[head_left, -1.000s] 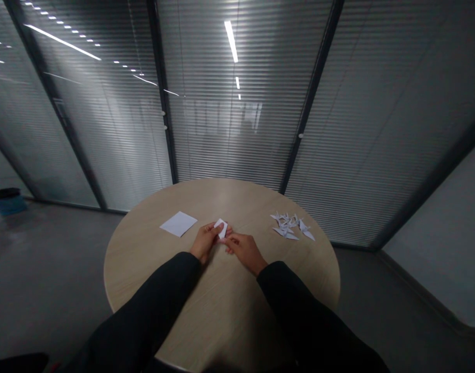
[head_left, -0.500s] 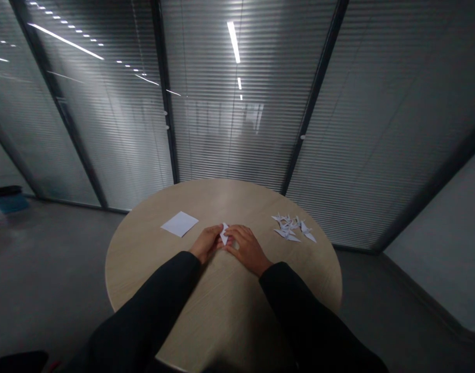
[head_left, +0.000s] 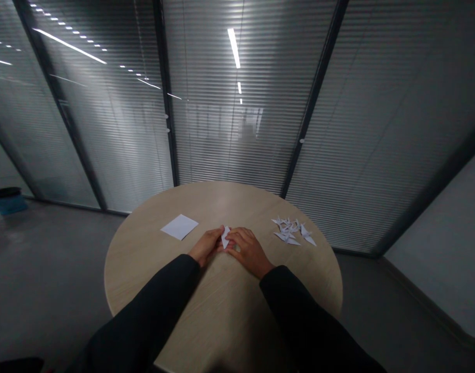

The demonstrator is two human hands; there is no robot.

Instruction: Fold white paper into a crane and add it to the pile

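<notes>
This looks like an office, perhaps a meeting room: a wall of glass (head_left: 210, 62) with slatted blinds (head_left: 229, 173) and dark frames (head_left: 314, 96) rises beyond the far edge of the round, wood-toned bench (head_left: 221, 202). Strip lights (head_left: 233, 47) show as bright lines in the glass. Plain grey floor (head_left: 62, 259) spreads past the bench's left edge, and a pale wall (head_left: 447, 238) stands well beyond its right edge.

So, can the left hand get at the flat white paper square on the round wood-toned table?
Probably yes: the paper square lies left of the left hand with nothing visible between them, though that hand is holding the small folded white paper piece.
</notes>
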